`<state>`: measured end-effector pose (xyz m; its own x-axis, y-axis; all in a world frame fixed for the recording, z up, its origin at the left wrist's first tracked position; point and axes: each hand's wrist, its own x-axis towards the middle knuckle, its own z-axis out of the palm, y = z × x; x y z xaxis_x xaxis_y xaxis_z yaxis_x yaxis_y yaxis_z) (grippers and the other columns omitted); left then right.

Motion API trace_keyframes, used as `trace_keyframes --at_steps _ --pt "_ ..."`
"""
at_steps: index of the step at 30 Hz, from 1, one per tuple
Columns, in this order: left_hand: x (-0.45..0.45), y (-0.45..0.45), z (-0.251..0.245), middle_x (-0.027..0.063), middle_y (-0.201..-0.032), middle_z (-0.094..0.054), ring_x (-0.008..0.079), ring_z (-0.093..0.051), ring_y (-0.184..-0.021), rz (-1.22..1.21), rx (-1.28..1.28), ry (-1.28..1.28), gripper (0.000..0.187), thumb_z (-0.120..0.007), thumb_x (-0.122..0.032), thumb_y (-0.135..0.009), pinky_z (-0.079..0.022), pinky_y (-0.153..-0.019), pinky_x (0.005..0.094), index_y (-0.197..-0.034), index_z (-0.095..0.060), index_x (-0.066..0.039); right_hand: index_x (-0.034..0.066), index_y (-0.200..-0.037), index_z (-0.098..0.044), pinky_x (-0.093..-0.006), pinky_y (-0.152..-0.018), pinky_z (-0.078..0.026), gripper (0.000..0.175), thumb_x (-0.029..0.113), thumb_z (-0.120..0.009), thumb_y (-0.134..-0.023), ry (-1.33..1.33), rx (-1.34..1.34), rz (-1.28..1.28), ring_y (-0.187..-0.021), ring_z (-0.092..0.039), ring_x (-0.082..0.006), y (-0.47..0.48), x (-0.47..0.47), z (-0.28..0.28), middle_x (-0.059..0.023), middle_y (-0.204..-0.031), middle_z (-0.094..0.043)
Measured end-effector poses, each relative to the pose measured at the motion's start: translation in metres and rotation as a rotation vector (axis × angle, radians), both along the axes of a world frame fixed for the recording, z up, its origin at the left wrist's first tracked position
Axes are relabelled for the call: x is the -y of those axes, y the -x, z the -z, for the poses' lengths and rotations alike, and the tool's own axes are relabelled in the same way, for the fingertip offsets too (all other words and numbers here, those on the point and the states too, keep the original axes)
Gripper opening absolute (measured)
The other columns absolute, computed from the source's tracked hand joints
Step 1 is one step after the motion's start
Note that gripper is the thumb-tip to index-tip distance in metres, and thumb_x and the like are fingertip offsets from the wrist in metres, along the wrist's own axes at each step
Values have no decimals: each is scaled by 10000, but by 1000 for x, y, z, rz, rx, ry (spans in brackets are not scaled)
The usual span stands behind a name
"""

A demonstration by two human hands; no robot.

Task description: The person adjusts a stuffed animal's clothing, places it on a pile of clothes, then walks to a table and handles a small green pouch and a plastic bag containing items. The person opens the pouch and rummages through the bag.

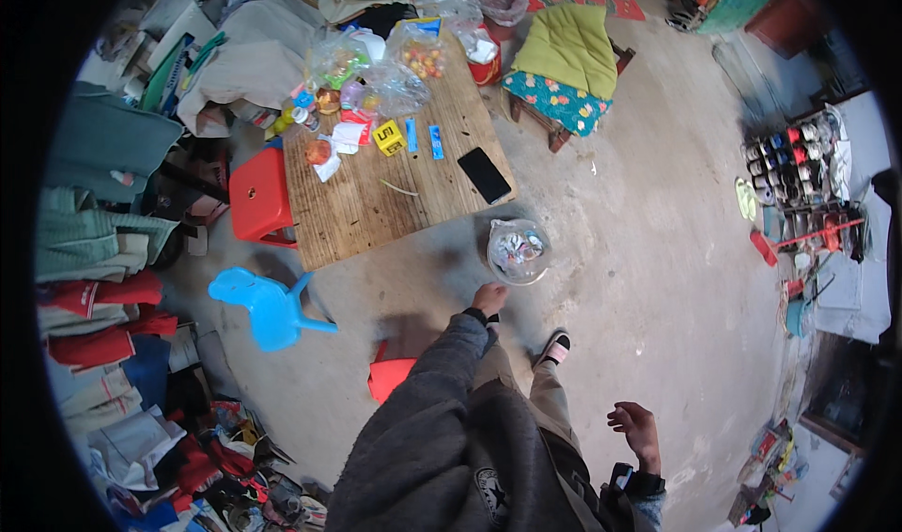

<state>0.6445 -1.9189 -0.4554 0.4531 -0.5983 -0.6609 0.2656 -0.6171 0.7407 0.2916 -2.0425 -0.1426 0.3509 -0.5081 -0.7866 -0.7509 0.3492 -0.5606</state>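
Note:
My left hand (490,298) hangs just below a round bin with a clear plastic liner (519,252), its fingers curled; whether it holds anything is too small to tell. My right hand (633,423) is out over the concrete floor at the lower right, fingers loosely bent and apart, with nothing in it. Above the bin stands a wooden table (359,218). On it lie a black smartphone (484,175), two blue sachets (435,142), a small yellow box (389,137), a reddish fruit (318,152) on tissue and a bag of small red and yellow fruit (423,59).
A blue plastic chair (271,310) and red stools (261,194) stand left of and below the table. A cushioned wooden seat (571,60) is at the upper right. Clothes (106,292) line the left side, with a shoe rack (796,159) along the right wall.

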Motion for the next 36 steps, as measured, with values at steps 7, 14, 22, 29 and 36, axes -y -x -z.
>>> trace_keyframes --at_steps 7,14,22,29,36 --pt "-77 4 -28 52 -719 -618 139 -604 -603 -186 -13 -136 196 -552 -250 -880 -486 -468 292 -843 -590 -61 -34 -1072 -583 -296 -673 -521 257 168 -552 -915 42 180 -202 -787 -655 -178 24 73 22 -114 -880 -674" --pt "-89 90 -61 52 -797 -647 176 -648 -679 -503 -201 -189 192 -568 -234 -852 -517 -581 361 -963 -597 -81 -4 -1009 -607 -294 -655 -515 191 140 -538 -905 137 249 -139 -746 -654 -173 70 151 32 -90 -828 -672" --pt "-72 149 -115 91 -852 -645 199 -646 -719 -605 -164 -173 240 -590 -234 -861 -510 -589 344 -1039 -574 -74 12 -984 -617 -274 -626 -498 164 131 -536 -905 105 320 -201 -722 -639 -148 109 219 53 -71 -803 -662" --pt "-68 148 -116 135 -803 -620 214 -616 -598 -773 -254 -214 226 -576 -174 -854 -448 -428 309 -1018 -567 -18 25 -1008 -618 -269 -608 -499 183 163 -544 -916 66 354 -163 -699 -639 -139 104 244 72 -54 -801 -652" --pt "11 86 -48 116 -861 -641 233 -641 -719 -601 -448 -132 261 -572 -236 -851 -493 -546 364 -1029 -577 -44 -47 -1004 -605 -293 -591 -522 244 169 -584 -895 104 312 6 -708 -662 -199 128 309 114 -107 -825 -650"
